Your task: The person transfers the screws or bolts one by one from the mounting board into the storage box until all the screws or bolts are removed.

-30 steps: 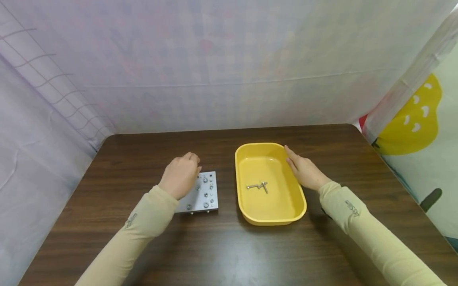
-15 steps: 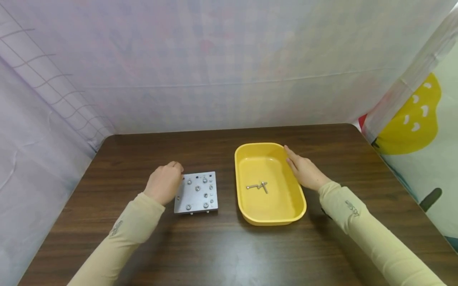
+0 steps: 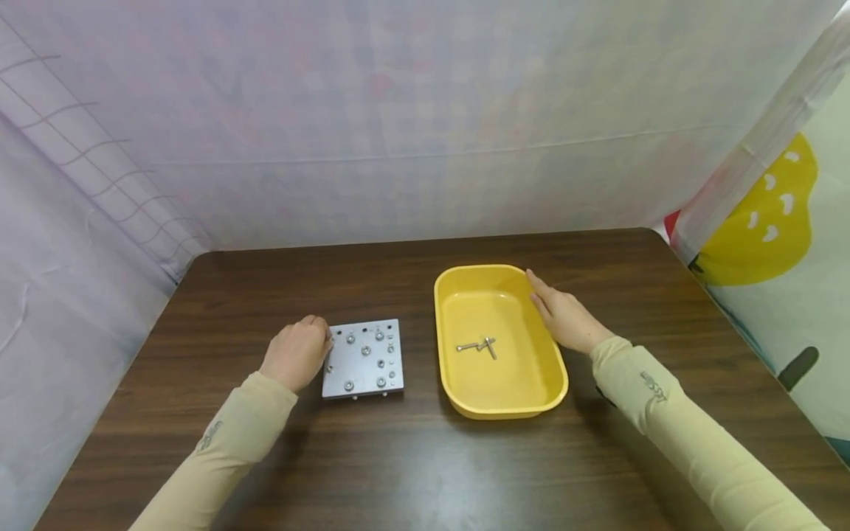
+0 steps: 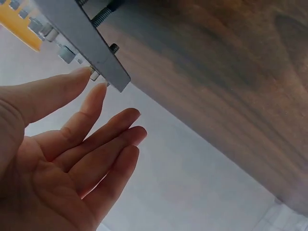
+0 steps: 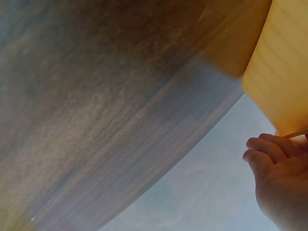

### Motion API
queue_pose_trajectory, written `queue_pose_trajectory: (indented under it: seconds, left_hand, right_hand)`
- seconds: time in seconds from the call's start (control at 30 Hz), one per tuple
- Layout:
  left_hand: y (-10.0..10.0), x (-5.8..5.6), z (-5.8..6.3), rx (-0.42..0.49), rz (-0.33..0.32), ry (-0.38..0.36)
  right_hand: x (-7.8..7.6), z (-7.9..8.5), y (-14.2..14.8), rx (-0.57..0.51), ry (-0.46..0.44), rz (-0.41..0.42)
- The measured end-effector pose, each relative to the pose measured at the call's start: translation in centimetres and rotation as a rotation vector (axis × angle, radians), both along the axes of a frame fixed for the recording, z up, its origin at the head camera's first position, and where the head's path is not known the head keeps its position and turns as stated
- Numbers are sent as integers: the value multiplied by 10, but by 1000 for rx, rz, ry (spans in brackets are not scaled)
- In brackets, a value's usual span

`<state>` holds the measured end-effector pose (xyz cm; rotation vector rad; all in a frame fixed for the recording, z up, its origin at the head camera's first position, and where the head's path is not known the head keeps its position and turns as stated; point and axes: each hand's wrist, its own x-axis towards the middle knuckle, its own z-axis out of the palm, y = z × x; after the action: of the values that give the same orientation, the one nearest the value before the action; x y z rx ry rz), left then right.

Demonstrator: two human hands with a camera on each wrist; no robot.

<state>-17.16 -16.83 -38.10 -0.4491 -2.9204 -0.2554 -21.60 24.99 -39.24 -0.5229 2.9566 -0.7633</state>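
A silver metal plate (image 3: 364,361) studded with several socket head screws lies left of centre on the table. At its left edge my left hand (image 3: 296,352) pinches a small screw (image 4: 94,74) between thumb and index fingertip, as the left wrist view shows; the other fingers stay extended and apart. Threaded screw ends (image 4: 101,17) stick out of the plate's underside. My right hand (image 3: 569,320) rests along the right rim of a yellow tray (image 3: 500,387), fingers fairly straight against its outer side. A few loose screws (image 3: 490,348) lie inside the tray.
Both things stand on a dark brown wooden table (image 3: 425,464), with a gap of bare tabletop between plate and tray. A pale cloth curtain (image 3: 425,125) hangs behind the table's back edge. A side cloth with a yellow print (image 3: 757,221) hangs at the right.
My left hand has moved left and slightly toward me, from over the plate to its left edge, uncovering more of the plate. The right hand and tray have stayed put.
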Motion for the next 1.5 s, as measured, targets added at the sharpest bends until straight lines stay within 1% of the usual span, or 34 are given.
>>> queue_pose_trajectory:
  seconds: [0.13,0.43,0.83,1.03,1.3,1.5]
  left_hand:
    - [1,-1,-3,13,-12,30]
    - [1,-2,-6,-1,-22,61]
    - [-1,0,-5,-39,-29,74]
    - [-2,1,2,-37,-46,128]
    - [-3,3,16,-22,-53,160]
    - [3,6,22,-9,-56,157]
  right_hand:
    - [0,0,0,1,5,-5]
    - [0,0,1,-5,1,-3]
    - [-1,-2,-2,-15,-17,1]
    - [-1,-1,-2,-10,-12,-2]
    - [-1,-2,-2,-5,1,-1]
    - [-2,-3,-2,-1,4,0]
